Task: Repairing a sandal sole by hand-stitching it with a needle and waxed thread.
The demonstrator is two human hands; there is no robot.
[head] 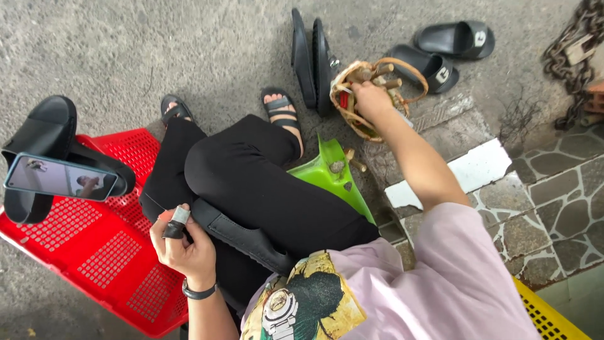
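A black slide sandal [242, 238] lies across the seated person's lap, sole edge up, long and matte with a thick rim. The left hand [182, 245] is closed on its near end, thumb and forefinger wrapped in tape or finger guards, a dark band on the wrist. The right hand [371, 101] reaches out into a small woven basket [371, 94] that stands on the ground at the edge of the paved step; its fingers are curled down among wooden-handled tools, and whether they grip one cannot be told.

Just left of the basket two more black sandals [311, 60] stand on edge, touching each other. A further pair [450, 47] lies flat beyond the basket. A green plastic stool [330, 176] shows beside the person's thigh.

At the left a red perforated crate [100, 252] lies on the concrete ground, with another black sandal [47, 141] on its far corner and a phone [60, 177] propped against that. The ground is rough grey concrete; at the right it meets stone-pattern paving, with a rusty chain [576, 56] near the upper right corner.
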